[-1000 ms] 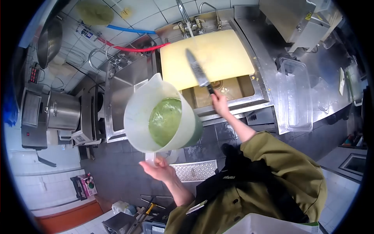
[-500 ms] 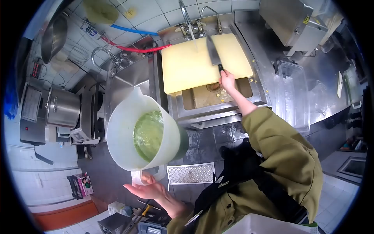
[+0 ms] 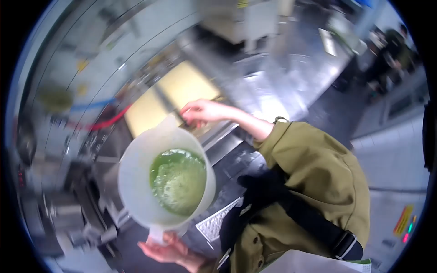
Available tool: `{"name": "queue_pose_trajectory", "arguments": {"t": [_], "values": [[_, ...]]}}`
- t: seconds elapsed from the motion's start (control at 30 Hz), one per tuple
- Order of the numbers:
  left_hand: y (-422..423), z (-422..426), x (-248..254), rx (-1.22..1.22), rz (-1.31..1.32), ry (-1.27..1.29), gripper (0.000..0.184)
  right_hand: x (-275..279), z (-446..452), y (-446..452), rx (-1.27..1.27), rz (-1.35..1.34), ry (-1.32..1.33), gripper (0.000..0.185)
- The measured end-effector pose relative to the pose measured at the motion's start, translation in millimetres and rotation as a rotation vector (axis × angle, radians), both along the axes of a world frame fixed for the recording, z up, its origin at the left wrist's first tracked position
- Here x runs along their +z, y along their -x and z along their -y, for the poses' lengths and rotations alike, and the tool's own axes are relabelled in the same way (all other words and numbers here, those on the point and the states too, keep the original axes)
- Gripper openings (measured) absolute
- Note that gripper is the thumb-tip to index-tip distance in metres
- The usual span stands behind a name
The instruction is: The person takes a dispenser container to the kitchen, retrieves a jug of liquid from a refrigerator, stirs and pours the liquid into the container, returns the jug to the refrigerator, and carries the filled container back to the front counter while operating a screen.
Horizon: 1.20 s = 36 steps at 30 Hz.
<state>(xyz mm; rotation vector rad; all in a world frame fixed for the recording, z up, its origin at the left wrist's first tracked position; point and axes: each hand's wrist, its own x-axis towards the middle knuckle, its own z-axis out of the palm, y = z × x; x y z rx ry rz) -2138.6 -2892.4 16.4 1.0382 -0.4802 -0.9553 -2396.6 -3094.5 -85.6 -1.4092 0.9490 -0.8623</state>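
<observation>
A worker in an olive-green long-sleeved jacket (image 3: pixel 314 159) with a black buckled strap (image 3: pixel 314 218) supports a large translucent white plastic jug (image 3: pixel 132 177) of frothy green liquid (image 3: pixel 180 182) at a stainless-steel sink (image 3: pixel 223 143) in a tiled kitchen. The jug is held up in front of the sink, over the dark tiled floor, its mouth tilted toward the camera and its pointed spout overlapping the near edge of a pale yellow rectangular cutting board (image 3: pixel 189 84). The left hand (image 3: pixel 166 248), palm turned upward, has its fingers curled around the jug's handle. The right hand (image 3: pixel 200 113) is just above the spout with fingers bent, near the handle end of a dark-bladed kitchen knife (image 3: pixel 164 98) stretched across the board; blur and overlap make it impossible to tell whether those fingers grip the knife. A red hose (image 3: pixel 107 122) runs to the left of the board, with a blue hose (image 3: pixel 93 105) beside it on the wall side. A patterned metal plate (image 3: pixel 216 223) lies on the floor below. At upper right, beyond a shiny steel counter (image 3: pixel 314 75), another person (image 3: pixel 392 54) in dark clothing appears, blurred.
</observation>
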Motion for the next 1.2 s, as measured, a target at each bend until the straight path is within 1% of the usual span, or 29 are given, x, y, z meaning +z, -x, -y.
{"name": "queue_pose_trajectory", "arguments": {"t": [0.07, 0.13, 0.17, 0.2, 0.23, 0.27, 0.33, 0.37, 0.47, 0.5, 0.53, 0.6, 0.67, 0.73, 0.8, 0.87, 0.93, 0.97, 1.0, 1.03, 1.07, 1.1, 1.13, 1.2], "values": [[25, -3, 21, -0.068, 0.038, 0.059, 0.049, 37, -67, 54, 0.011, 0.038, 0.069, 0.03], [31, 5, 22, -0.294, -0.033, 0.278, 0.048, 58, -125, 110, -0.065, 0.072, 0.085, 0.03], [-25, 5, -4, -0.769, -0.384, 0.225, 0.04, 57, -151, 137, -0.152, 0.12, 0.103, 0.03], [-22, 30, -13, -1.113, -0.351, 0.439, 0.037, 56, -167, 170, -0.19, 0.151, 0.162, 0.03], [38, 30, 18, -0.979, -0.184, 0.349, 0.036, 61, -191, 197, -0.281, 0.158, 0.161, 0.03], [96, 26, 46, -0.837, -0.02, 0.264, 0.05, 62, -217, 220, -0.37, 0.168, 0.161, 0.03], [158, 24, 56, -0.824, -0.157, 0.134, 0.051, 57, -259, 268, -0.517, 0.263, 0.177, 0.031], [180, 31, 48, -1.04, -0.258, 0.208, 0.051, 51, -278, 293, -0.569, 0.29, 0.191, 0.037], [284, 14, 38, -1.017, -0.42, 0.179, 0.046, 36, -332, 369, -0.737, 0.233, 0.192, 0.036], [317, 7, 33, -1.005, -0.376, 0.131, 0.044, 27, -348, 398, -0.8, 0.209, 0.177, 0.036], [353, -1, 30, -0.977, -0.364, 0.152, 0.044, 21, -363, 426, -0.858, 0.199, 0.162, 0.035], [405, 1, 23, -1.523, -0.447, 0.231, 0.048, 7, -383, 482, -0.994, 0.19, 0.115, 0.032], [480, -15, 18, -0.946, -0.296, 0.03, 0.039, -12, -384, 540, -1.168, 0.132, 0.106, 0.03], [550, -23, 20, -1.011, -0.116, 0.024, 0.038, -42, -374, 600, -1.335, 0.097, 0.075, 0.028], [606, -17, 12, -1.101, -0.077, 0.065, 0.035, -64, -354, 660, -1.497, 0.071, 0.08, 0.031], [657, -9, 3, -1.161, -0.09, 0.081, 0.032, -98, -324, 732, -1.628, -0.133, 0.13, 0.035], [707, -1, -3, -1.193, -0.088, 0.086, 0.031, -98, -298, 790, -1.738, -0.434, 0.175, 0.039], [727, 8, -10, -1.276, -0.156, 0.103, 0.024, -96, -284, 818, -1.764, -0.488, 0.157, 0.042], [746, 14, -18, -1.228, -0.158, 0.08, 0.023, -97, -272, 844, -1.787, -0.544, 0.128, 0.045], [761, 18, -24, -1.181, -0.142, 0.046, 0.023, -116, -257, 866, -1.839, -0.585, 0.115, 0.049], [787, 21, -27, -1.137, -0.148, 0.031, 0.022, -122, -244, 895, -1.895, -0.644, 0.126, 0.053], [806, 24, -27, -1.134, -0.123, 0.054, 0.025, -133, -236, 915, -1.895, -0.675, 0.088, 0.059], [818, 27, -26, -1.206, -0.081, 0.131, 0.025, -136, -232, 928, -1.87, -0.495, 0.019, 0.062], [848, 35, -27, -1.351, -0.028, 0.311, 0.025, -144, -219, 943, -1.83, -0.534, 0.123, 0.061]]}}
